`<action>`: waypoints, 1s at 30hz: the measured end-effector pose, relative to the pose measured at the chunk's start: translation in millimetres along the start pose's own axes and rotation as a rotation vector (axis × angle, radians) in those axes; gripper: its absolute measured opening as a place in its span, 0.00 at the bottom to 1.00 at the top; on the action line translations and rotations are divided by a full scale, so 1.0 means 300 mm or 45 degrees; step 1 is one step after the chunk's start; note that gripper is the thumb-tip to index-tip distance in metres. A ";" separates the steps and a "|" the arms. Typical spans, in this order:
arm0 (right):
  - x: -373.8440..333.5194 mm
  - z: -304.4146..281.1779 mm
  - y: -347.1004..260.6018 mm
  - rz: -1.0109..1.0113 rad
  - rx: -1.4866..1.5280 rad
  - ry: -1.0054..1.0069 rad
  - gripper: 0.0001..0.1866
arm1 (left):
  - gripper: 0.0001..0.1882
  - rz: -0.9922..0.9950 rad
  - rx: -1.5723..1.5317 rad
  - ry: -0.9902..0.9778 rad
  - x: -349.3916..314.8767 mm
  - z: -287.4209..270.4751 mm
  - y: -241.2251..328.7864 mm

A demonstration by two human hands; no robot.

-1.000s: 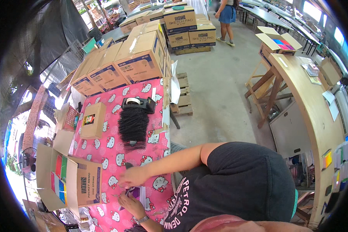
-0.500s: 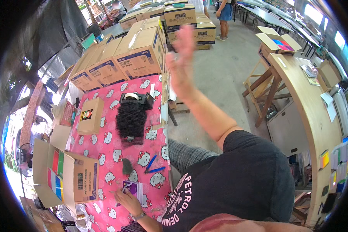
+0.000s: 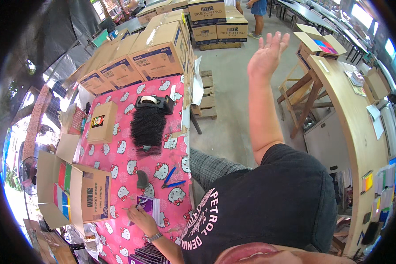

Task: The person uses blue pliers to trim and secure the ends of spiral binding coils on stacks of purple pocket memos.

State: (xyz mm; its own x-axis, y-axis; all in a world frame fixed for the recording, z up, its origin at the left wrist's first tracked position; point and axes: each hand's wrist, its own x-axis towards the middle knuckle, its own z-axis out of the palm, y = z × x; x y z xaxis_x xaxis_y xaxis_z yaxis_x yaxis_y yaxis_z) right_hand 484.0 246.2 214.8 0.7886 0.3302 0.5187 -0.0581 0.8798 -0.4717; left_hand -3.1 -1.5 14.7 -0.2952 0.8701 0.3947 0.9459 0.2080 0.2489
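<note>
Booklet [image 3: 148,204] with a purple cover is on the pink tabletop [image 3: 102,163], just right of the open carton [image 3: 90,187]. Left hand [image 3: 140,217]'s at its carton-side edge, fingers bent, can't tell if they're pinching. Right hand [image 3: 265,59]'s up, well right of the carton, fingers loosely spread. Blue-handled pliers [image 3: 175,184] lie right of the carton too.

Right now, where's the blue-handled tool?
In the head view, the blue-handled tool lies left of centre on the pink tablecloth, between the dark grey lump and the table's right-hand edge.
</note>
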 end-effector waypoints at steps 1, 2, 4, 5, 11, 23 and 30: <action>0.002 -0.006 0.010 0.062 0.010 0.009 0.41 | 0.11 0.013 0.014 0.021 -0.006 0.008 -0.009; 0.008 -0.011 0.019 0.123 0.018 0.019 0.41 | 0.10 0.027 0.027 0.042 -0.009 0.013 -0.015; 0.026 0.007 0.012 0.066 -0.074 0.011 0.41 | 0.12 -0.042 0.001 -0.079 0.004 -0.011 -0.006; 0.037 0.017 0.005 0.037 -0.120 0.008 0.40 | 0.13 -0.075 -0.013 -0.140 0.009 -0.018 -0.002; 0.269 0.037 -0.012 -0.312 -0.277 -0.059 0.40 | 0.10 0.014 0.015 -0.010 -0.002 -0.006 -0.004; 0.530 -0.104 0.020 0.325 -0.084 -0.021 0.29 | 0.10 -0.015 -0.098 0.005 0.003 -0.011 0.006; 0.577 -0.102 -0.019 0.225 -0.064 -0.059 0.42 | 0.12 0.010 -0.118 -0.043 -0.008 -0.024 -0.007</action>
State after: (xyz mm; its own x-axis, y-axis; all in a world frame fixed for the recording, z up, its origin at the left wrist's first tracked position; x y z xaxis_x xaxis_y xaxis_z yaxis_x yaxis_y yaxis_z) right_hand 639.7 288.1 285.4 0.7395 0.4948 0.4564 -0.1619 0.7889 -0.5929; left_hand -5.3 -7.1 19.6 -0.2819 0.8864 0.3672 0.9311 0.1605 0.3274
